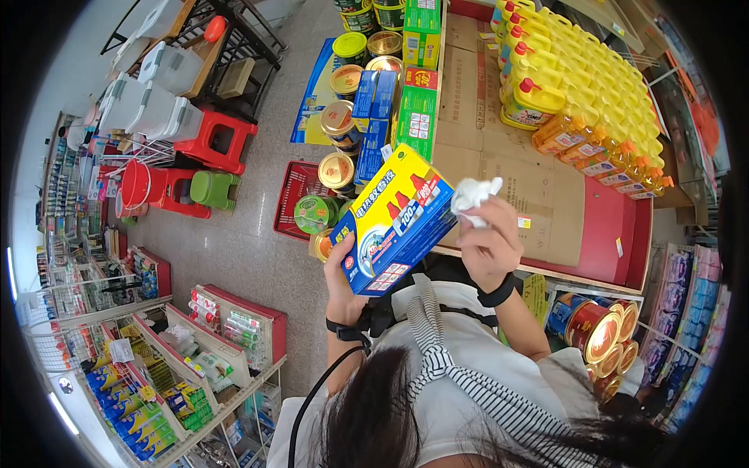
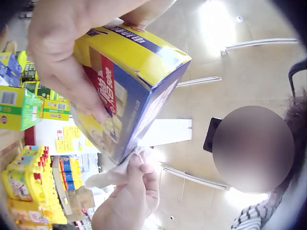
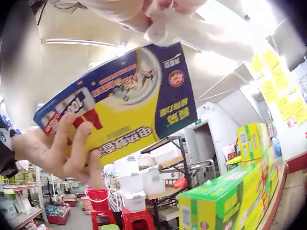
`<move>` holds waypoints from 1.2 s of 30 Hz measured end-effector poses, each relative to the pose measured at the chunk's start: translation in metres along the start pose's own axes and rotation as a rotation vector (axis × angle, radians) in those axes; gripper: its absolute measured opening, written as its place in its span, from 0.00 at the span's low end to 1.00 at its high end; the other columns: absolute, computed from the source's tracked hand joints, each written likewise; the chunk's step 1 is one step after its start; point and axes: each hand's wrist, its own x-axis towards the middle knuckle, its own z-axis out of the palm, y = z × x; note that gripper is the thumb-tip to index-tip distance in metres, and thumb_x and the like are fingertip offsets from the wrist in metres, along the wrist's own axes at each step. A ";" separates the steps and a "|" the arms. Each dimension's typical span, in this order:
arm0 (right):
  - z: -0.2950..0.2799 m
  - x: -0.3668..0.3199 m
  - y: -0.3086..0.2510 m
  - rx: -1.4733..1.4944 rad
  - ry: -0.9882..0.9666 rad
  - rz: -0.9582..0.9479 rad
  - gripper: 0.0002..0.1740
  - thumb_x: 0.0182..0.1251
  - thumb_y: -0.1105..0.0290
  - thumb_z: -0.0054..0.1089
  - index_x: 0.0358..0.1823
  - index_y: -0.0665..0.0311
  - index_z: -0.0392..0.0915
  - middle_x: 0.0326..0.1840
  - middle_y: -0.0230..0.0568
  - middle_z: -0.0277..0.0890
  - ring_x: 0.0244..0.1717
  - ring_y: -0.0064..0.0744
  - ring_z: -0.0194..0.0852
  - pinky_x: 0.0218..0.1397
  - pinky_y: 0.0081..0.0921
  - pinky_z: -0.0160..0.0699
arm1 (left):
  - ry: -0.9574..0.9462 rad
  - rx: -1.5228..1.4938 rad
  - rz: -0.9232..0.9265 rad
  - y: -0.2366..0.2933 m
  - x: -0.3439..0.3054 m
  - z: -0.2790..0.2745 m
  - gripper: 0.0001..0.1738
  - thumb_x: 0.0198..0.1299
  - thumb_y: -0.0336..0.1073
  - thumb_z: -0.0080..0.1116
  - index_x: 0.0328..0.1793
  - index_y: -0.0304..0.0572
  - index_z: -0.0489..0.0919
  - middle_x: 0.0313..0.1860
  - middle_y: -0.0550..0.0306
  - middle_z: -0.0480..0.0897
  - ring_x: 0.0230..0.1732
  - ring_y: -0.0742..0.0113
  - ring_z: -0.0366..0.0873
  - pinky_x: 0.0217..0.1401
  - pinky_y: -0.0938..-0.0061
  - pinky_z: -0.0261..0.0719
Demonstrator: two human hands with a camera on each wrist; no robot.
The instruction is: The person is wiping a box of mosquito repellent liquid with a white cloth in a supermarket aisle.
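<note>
A yellow and blue carton [image 1: 394, 222] with red bottle shapes printed on it is held up in front of the body. My left hand [image 1: 341, 277] grips it at the lower left end. In the right wrist view, the left fingers [image 3: 79, 139] wrap over the printed face. My right hand [image 1: 491, 246] pinches a crumpled white tissue or cloth [image 1: 473, 195] beside the carton's right end. The left wrist view shows this white wad [image 2: 115, 175] right at a lower corner of the carton.
A red-edged platform [image 1: 616, 249] ahead carries rows of yellow detergent jugs [image 1: 558, 70]. Tins [image 1: 338, 117] and green boxes [image 1: 417, 117] are stacked at its left. A red basket [image 1: 295, 195] stands on the floor. Red stools [image 1: 214, 140] and shelves of goods [image 1: 164, 374] are farther left.
</note>
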 end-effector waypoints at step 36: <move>0.023 -0.020 0.004 0.224 -0.278 -0.235 0.06 0.44 0.76 0.66 0.25 0.59 0.78 0.47 0.41 0.81 0.54 0.43 0.78 0.55 0.36 0.81 | -0.049 -0.078 -0.026 0.004 0.020 0.006 0.26 0.66 0.41 0.51 0.65 0.30 0.67 0.57 0.39 0.79 0.52 0.53 0.82 0.57 0.58 0.82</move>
